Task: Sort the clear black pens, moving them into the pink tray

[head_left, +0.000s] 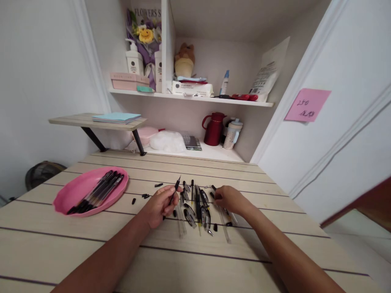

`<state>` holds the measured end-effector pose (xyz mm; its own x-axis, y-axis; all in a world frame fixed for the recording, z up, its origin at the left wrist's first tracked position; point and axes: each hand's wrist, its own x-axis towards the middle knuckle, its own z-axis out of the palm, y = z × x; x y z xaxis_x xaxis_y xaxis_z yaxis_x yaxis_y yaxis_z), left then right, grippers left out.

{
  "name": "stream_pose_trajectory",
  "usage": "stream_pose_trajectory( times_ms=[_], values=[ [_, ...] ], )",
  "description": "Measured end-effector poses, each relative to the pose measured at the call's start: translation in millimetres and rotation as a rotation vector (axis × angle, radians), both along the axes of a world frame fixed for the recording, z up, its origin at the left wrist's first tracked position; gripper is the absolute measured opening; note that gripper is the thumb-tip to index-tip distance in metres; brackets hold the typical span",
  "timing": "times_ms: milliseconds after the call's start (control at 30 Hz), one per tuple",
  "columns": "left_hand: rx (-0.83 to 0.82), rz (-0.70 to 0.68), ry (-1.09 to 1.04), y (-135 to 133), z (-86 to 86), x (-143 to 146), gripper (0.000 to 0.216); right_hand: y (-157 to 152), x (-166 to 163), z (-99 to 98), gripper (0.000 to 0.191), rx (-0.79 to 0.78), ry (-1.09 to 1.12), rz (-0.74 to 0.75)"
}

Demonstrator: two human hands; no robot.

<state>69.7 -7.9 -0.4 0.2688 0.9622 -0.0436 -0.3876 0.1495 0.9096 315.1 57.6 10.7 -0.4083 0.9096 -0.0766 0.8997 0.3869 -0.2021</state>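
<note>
My left hand (pixel 160 205) is closed around a thin black pen part (pixel 174 191) whose tip points up and away. My right hand (pixel 229 199) rests with fingers curled over a scatter of pen parts (pixel 198 209): clear barrels, black caps, refills. What its fingers pinch is too small to name. A pink oval tray (pixel 71 195) at the left holds several assembled black pens (pixel 99 191). A few small black caps (pixel 146 196) lie loose between the tray and my left hand.
The wooden slatted table (pixel 183 260) ends at a recessed shelf with a red jug (pixel 214 129) and a white cup (pixel 232 134). A small raised shelf (pixel 94 121) stands at back left. A pink sticky note (pixel 307 105) hangs on the white door at right.
</note>
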Motion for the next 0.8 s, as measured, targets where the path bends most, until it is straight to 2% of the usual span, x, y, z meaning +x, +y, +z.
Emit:
stream_pose_trajectory(
  times_ms=[133, 233, 333, 467, 567, 700, 800],
  values=[
    [-0.004, 0.001, 0.007, 0, 0.2, 0, 0.023, -4, -5, -3.3, 0.011, 0.000, -0.067, -0.036],
    [-0.002, 0.009, 0.028, 0, -0.2, 0, 0.023, -4, -5, -4.2, 0.009, 0.016, 0.013, -0.006],
    [0.028, 0.004, 0.090, -1, -1.2, 2, 0.026, -2, -4, -1.5, 0.009, 0.013, 0.264, 0.003],
    [0.085, -0.006, 0.226, -6, -0.9, 9, 0.030, -8, -10, 5.6, 0.011, -0.189, 0.757, -0.042],
    [0.116, -0.029, 0.299, -10, 1.1, 15, 0.032, -20, -22, 12.4, 0.016, -0.278, 1.016, -0.013],
    [0.112, -0.079, 0.372, -13, 2.8, 19, 0.035, -37, -34, 23.1, 0.021, -0.274, 1.120, -0.025],
    [0.110, -0.101, 0.411, -14, 2.5, 21, 0.035, -44, -37, 29.0, 0.020, -0.181, 1.121, 0.026]
  ],
)
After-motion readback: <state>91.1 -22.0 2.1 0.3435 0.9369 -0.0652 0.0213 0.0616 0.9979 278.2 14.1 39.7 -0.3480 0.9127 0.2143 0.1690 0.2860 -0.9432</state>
